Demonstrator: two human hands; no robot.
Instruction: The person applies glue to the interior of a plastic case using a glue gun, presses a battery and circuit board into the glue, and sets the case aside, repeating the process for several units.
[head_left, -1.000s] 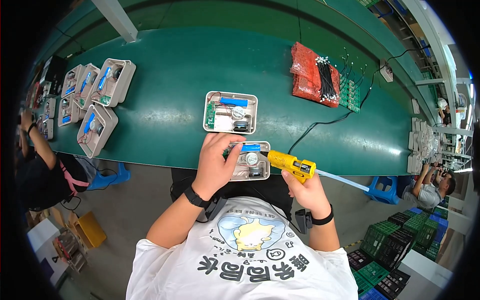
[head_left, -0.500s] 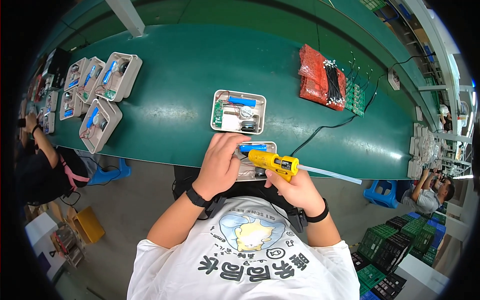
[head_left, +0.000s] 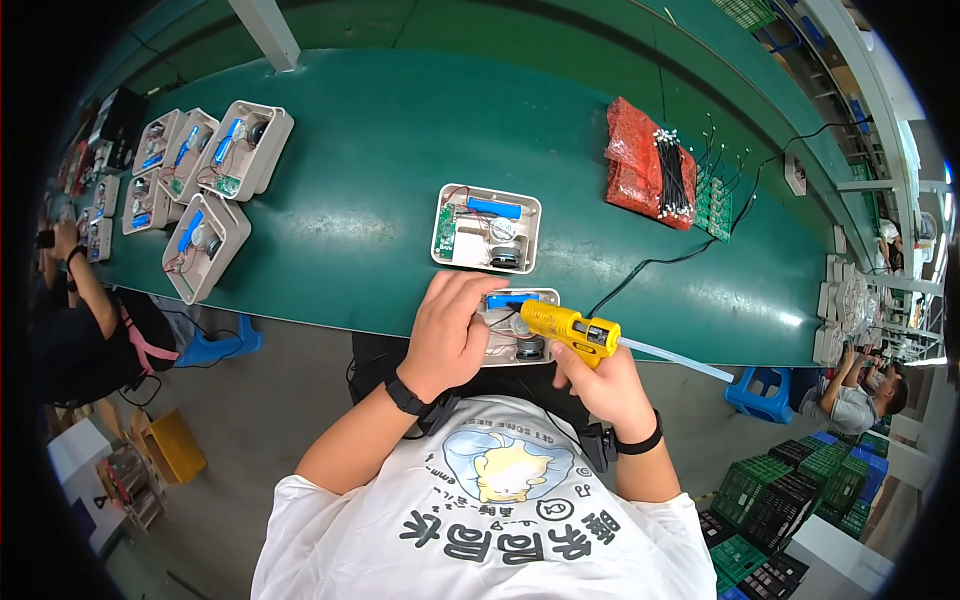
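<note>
Head view: clamping a yellow glue gun (head_left: 575, 331) in the right grip (head_left: 607, 384), over an open beige casing (head_left: 553, 298) at the bench's (head_left: 370, 170) six o'clock edge.
Aiming toward ten o'clock, near the blue battery (head_left: 512, 299). Laying the left grip (head_left: 445, 335) against the casing's nine o'clock side; cannot tell whether pinching. Showing a second casing (head_left: 537, 232) just beyond, at twelve o'clock.

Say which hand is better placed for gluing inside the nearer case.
Right, probably: the right hand holds the yellow glue gun with its front end over the nearer case; the left hand covers that case's left side.
</note>
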